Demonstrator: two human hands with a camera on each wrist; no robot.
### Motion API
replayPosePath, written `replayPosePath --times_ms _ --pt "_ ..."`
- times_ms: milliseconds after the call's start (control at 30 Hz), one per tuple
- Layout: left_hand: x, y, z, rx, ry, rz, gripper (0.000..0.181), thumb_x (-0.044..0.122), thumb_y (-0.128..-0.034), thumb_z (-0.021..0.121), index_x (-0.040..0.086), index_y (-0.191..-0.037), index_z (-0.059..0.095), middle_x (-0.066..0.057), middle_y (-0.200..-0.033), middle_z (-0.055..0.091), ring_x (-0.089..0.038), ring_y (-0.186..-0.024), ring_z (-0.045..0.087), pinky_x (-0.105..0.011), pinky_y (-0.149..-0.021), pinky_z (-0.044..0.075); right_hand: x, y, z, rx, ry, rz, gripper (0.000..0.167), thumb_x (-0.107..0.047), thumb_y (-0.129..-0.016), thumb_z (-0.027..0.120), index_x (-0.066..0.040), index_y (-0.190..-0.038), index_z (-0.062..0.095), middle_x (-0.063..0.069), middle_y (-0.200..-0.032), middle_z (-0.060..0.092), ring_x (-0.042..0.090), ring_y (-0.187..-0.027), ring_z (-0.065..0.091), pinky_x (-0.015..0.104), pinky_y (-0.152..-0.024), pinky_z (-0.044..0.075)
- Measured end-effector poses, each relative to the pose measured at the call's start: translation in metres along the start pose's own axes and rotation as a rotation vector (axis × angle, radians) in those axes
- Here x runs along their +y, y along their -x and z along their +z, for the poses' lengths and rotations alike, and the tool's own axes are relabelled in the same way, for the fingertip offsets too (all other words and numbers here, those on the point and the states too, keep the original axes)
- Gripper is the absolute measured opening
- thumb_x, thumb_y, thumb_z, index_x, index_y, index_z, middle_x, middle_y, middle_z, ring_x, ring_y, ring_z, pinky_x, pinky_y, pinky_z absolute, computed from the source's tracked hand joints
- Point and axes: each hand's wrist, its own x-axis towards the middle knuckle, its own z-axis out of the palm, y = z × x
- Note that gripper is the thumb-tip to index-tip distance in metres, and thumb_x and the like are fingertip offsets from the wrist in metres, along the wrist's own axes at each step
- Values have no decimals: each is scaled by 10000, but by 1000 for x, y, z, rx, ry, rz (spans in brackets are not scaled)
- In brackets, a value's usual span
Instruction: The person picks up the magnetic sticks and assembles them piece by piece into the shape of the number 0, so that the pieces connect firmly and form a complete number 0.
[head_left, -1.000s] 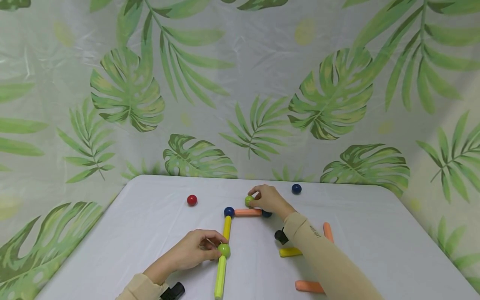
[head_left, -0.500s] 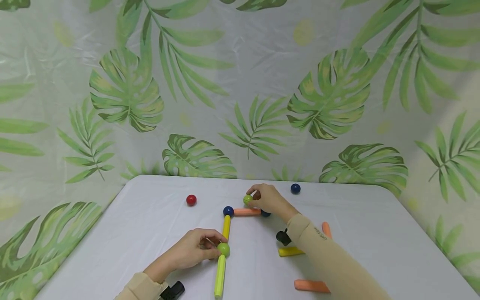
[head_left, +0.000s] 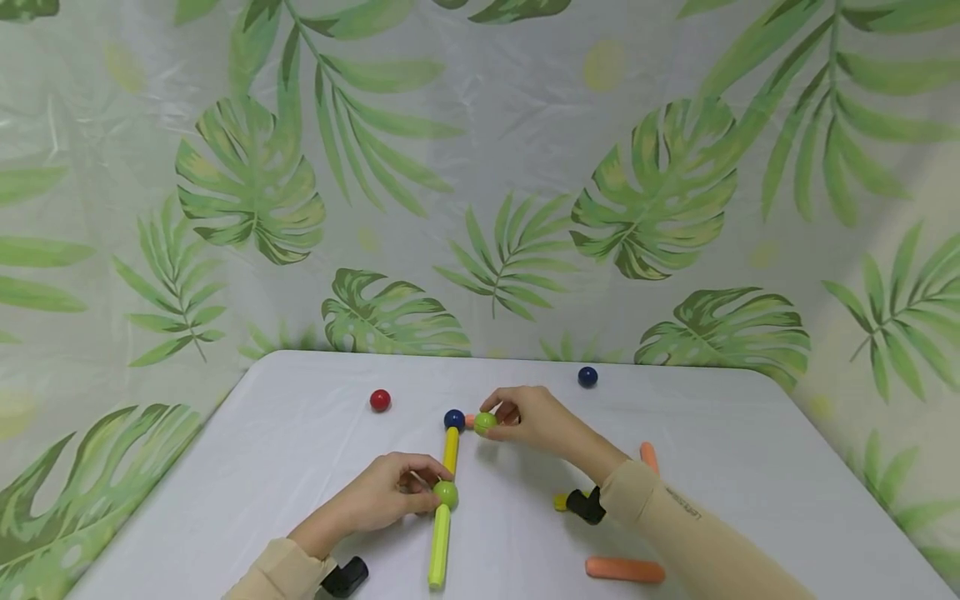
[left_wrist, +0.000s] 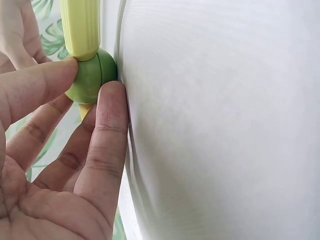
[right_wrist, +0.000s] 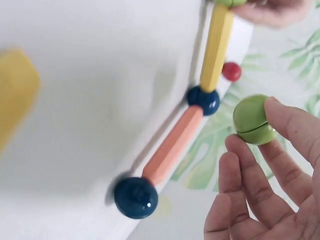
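Note:
My left hand [head_left: 390, 497] pinches a green ball [head_left: 446, 495] between thumb and fingers. That ball joins a yellow stick [head_left: 451, 451] and a yellow-green stick [head_left: 439, 547]. At the far end of the yellow stick sits a dark blue ball [head_left: 454, 419], from which a coral stick [right_wrist: 172, 145] runs to another dark blue ball [right_wrist: 136, 197]. Held up in my right hand [head_left: 538, 423] is a second green ball [right_wrist: 254, 120], grooved across its middle and apart from the chain in the right wrist view. In the head view this hand covers most of the coral stick.
A red ball [head_left: 380, 400] lies at the back left of the white table [head_left: 285, 442], and a loose dark blue ball [head_left: 588, 377] at the back right. Two coral sticks, one nearer [head_left: 625, 569], lie by my right forearm. A yellow stick [head_left: 560, 502] is partly hidden.
My right hand has come nearer and slightly left with its green ball, now in front of the coral stick in the head view. My left hand stays at its ball.

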Motion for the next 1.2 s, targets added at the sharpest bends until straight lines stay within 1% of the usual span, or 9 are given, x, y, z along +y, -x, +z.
replayPosePath --times_ms 100,200,267,467,567,700,967,1033,1200 --pt "0 -1 0 -1 -1 -3 246 119 -953 813 171 -1191 783 -31 -1074 742 -181 -892 678 -232 -698 531 -4 11 2 -34 -21 -11 286 -249 -935 853 -129 -1176 760 7 -1020 783 213 -985 733 394 -892 621" --pt "1 -2 -1 -5 -6 -6 246 120 -954 813 168 -1193 781 -30 -1071 737 -180 -889 673 -231 -701 531 -8 23 3 -65 -32 -21 277 -261 -942 848 -134 -1170 755 3 -1055 781 249 -1030 735 481 -938 617" --pt "1 -3 -1 -8 -7 -7 247 119 -956 811 163 -1196 780 -30 -1071 735 -180 -891 674 -232 -702 533 -10 31 4 -84 -43 -28 275 -254 -947 842 -133 -1177 753 3 -1058 774 251 -1030 728 497 -945 610" --pt "2 -3 -2 -13 -15 -4 245 117 -956 810 153 -1197 779 -29 -1065 732 -180 -890 678 -231 -698 536 -15 53 13 -124 -61 -90 266 -256 -933 855 -157 -1160 759 -49 -998 769 226 -988 733 405 -888 608" --pt "2 -3 -2 -12 -22 0 244 111 -956 808 155 -1194 779 -29 -1065 732 -180 -889 678 -232 -698 537 -18 63 20 -150 -77 -90 259 -278 -914 874 -196 -1132 761 -104 -949 755 148 -955 715 350 -860 585" --pt "1 -3 -3 -14 -21 8 244 103 -954 808 155 -1191 779 -33 -1066 734 -184 -888 681 -231 -700 540 -23 73 29 -193 -106 -102 259 -265 -902 885 -209 -1120 758 -141 -925 744 38 -914 686 276 -830 570" --pt "0 -3 -3 -18 -14 29 248 97 -952 808 143 -1194 777 -43 -1058 739 -180 -872 680 -230 -687 533 -37 92 45 -299 -181 -47 246 -266 -900 885 -252 -1106 751 -190 -942 730 -52 -892 635 203 -832 544" --pt "0 -3 -3 -18 -10 32 248 96 -952 809 143 -1193 777 -47 -1057 740 -177 -867 682 -230 -683 532 -40 96 50 -314 -203 -51 222 -269 -912 873 -264 -1099 752 -195 -958 732 -56 -888 636 198 -824 547" --pt "0 -3 -4 -19 -6 33 244 100 -952 810 143 -1191 778 -52 -1059 740 -179 -867 683 -231 -682 529 -44 103 58 -359 -273 -25 191 -206 -924 842 -274 -1082 760 -178 -934 713 -35 -844 615 189 -787 523"
